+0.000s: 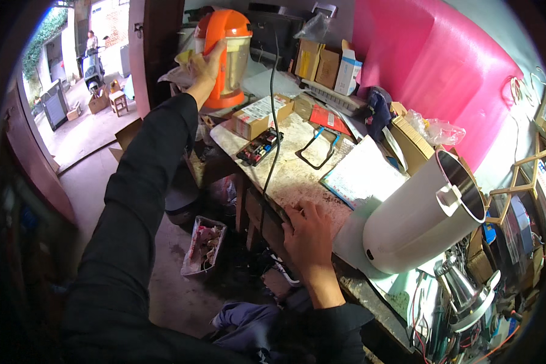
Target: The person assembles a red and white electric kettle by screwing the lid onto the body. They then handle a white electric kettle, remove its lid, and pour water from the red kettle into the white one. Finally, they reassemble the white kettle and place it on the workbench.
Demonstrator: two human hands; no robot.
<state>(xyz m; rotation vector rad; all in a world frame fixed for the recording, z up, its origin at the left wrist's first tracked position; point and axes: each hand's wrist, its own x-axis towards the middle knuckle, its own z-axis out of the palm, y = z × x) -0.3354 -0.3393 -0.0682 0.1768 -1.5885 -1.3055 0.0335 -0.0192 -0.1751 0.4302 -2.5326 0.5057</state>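
My left hand point(207, 65) reaches out to the far left of the table, its fingers closed on the side of an orange appliance with a clear, jug-like body point(236, 64). The appliance stands upright, and part of the grip is hidden behind my hand. Lower down, my right hand point(309, 236) lies at the table's near edge with its fingers apart and slightly bent, holding nothing I can see. A dark cable point(273, 115) hangs down past the table edge close to it. To its right a white cylindrical appliance body point(418, 218) leans, its metal-lined mouth facing up and right.
On the worktable point(285, 173) lie a cardboard box point(262, 116), a circuit board point(259, 147), a blue-handled hacksaw point(321, 145) and a white sheet point(367, 173). A metal-and-white appliance part point(464, 291) sits among tools and wires at right. A bin point(205, 246) stands on the floor.
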